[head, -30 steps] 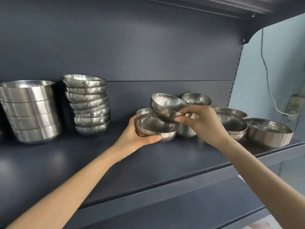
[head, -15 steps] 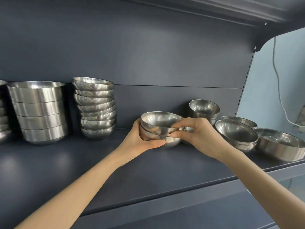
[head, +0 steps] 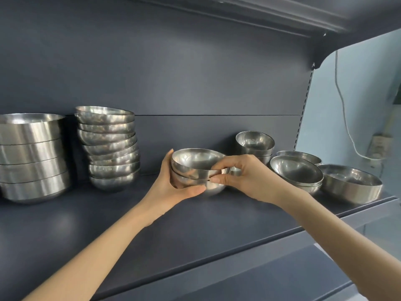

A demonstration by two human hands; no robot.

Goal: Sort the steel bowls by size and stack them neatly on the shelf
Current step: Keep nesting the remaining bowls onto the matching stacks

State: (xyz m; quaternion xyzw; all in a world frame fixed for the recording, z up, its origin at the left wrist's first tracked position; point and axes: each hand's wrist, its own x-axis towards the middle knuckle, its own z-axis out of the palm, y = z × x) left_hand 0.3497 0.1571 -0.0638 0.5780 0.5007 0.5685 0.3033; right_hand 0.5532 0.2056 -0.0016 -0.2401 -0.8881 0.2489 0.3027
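Two nested steel bowls (head: 196,168) — shiny, round, rims slightly askew.

Dark blue shelf (head: 217,224) with stacked steel bowls (head: 108,148) at left, looser bowls (head: 349,183) at right

2 bare forearms, left hand (head: 173,187) and right hand (head: 249,181), short plain nails showing

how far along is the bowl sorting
Done: a stack of large deep bowls and a leaning stack of medium bowls stand at left. In hand: left hand and right hand hold two nested small bowls. Left: small bowls behind, shallow bowls and one wide bowl at right.
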